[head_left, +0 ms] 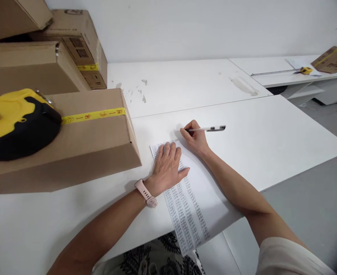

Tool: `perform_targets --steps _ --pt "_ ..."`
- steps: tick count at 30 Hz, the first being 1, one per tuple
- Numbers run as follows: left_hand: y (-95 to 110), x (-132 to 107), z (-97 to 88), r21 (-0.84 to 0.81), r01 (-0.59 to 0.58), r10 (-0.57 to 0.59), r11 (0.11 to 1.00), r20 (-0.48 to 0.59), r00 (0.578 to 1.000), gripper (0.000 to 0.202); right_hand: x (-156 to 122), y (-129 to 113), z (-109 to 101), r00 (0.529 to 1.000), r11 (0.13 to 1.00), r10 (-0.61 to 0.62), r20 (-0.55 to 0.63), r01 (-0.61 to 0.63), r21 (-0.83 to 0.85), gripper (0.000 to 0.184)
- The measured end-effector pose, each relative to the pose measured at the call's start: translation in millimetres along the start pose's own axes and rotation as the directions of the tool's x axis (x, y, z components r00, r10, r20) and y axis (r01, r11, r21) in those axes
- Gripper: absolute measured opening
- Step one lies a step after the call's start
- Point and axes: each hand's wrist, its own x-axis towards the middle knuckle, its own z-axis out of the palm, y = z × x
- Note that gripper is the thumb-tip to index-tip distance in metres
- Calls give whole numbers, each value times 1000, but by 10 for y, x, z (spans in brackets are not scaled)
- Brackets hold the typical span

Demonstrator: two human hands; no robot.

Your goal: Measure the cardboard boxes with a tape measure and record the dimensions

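Note:
A long white sheet of paper (pixel 211 191) lies on the white table, its lower end hanging over the front edge. Columns of small dark handwriting fill its left side. My left hand (pixel 168 164) rests flat on the upper part of the sheet, fingers stretched out, with a pale pink band on the wrist. Near the sheet's top edge, my right hand (pixel 195 139) grips a pen (pixel 214 128) with a clear barrel and dark cap end. The pen's tip is mostly hidden by my fingers.
Cardboard boxes (pixel 99 133) stand stacked at the left. A large yellow-and-black tape measure (pixel 22 126) sits on the nearest one. At the far right are another small box (pixel 332 59) and a yellow tape measure (pixel 304 70) with its blade out. Seams run across the table (pixel 271 133).

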Motion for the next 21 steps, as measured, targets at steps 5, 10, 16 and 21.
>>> perform_targets --steps 5,10,16,21 --pt "-6 23 63 -42 -29 23 999 -146 989 65 50 191 -164 928 905 -304 214 351 -238 19" --pt "40 -251 -427 46 -247 214 968 -665 715 26 44 282 -157 911 867 -323 256 393 -305 46" --pt "-498 -1093 -1799 172 170 80 970 -891 447 52 103 363 -88 975 957 -202 92 216 -195 56" --pt "-1258 -1364 -2244 -272 396 -467 877 -677 569 68 154 198 -94 1000 993 -29 -7 28 -113 64"
